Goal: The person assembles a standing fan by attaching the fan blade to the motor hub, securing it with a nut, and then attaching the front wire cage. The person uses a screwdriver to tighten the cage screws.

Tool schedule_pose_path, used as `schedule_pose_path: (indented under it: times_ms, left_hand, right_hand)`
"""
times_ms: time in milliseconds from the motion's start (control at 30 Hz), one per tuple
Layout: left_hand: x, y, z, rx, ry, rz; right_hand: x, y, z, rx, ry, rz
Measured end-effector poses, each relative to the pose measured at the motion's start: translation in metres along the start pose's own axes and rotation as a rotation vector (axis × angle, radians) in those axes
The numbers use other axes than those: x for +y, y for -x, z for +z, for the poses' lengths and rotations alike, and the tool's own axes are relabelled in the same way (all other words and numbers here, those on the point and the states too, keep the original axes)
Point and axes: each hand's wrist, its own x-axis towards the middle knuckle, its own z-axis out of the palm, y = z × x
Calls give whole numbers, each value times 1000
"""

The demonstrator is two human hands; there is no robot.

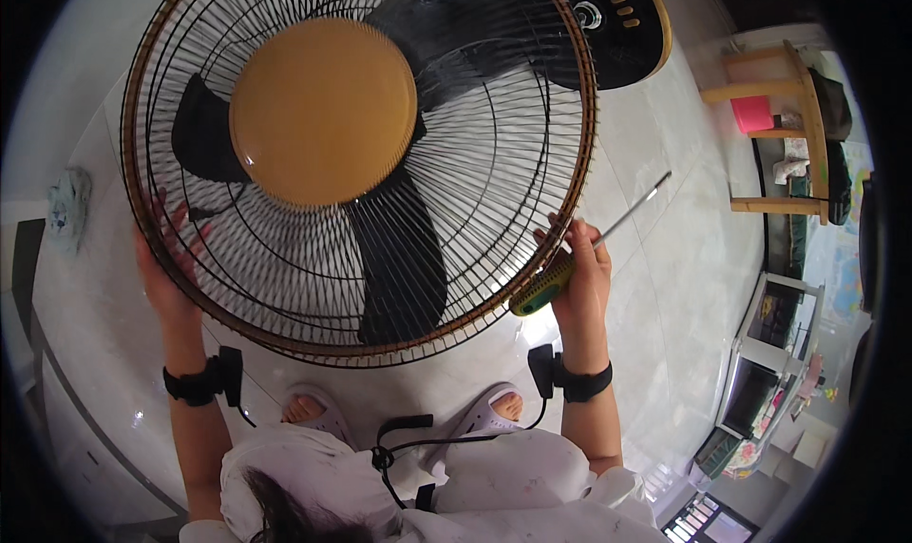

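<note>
A floor fan stands upright in front of me, with a round wire fan guard (513, 177), a gold centre disc (323, 113) and black blades (404, 258). My left hand (169, 267) grips the guard's lower left rim, its fingers partly hidden behind the wires. At the lower right rim, my right hand (587, 272) is closed on a screwdriver (543, 286) with a green and yellow handle. Its metal shaft points up and to the right. Some right-hand fingertips reach the guard's rim. The black fan base (617, 30), with gold buttons and a knob, lies beyond the guard at the upper right.
Pale glossy floor tiles (655, 286) surround the fan. A wooden rack (807, 134) holding a pink container stands far right. Framed dark panels (750, 396) are below it. A crumpled clear plastic bag (68, 210) lies at left. A black cable (446, 441) runs across my lap.
</note>
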Motion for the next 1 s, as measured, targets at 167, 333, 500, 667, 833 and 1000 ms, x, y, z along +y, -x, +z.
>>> schedule_pose_path:
  times_ms: [167, 333, 500, 667, 833, 1000]
  left_hand:
    - [11, -2, -12, 7, -125, -89]
    - [19, 8, -7, 15, -128, -119]
    - [23, 10, 2, 31, -28, -154]
    - [30, 8, -1, -54, 20, -174]
    - [31, 9, 2, -52, -70, -172]
    - [29, 16, 14, 28, -178, -110]
  right_hand:
    - [0, -2, -4, -133, 265, -231]
    - [-8, 4, 1, -158, 307, -195]
    - [-13, 8, 1, -157, 198, -132]
    - [-18, 12, -1, -222, 153, -219]
    - [-16, 16, 4, -126, 144, -169]
    - [-12, 9, 6, -61, 83, -115]
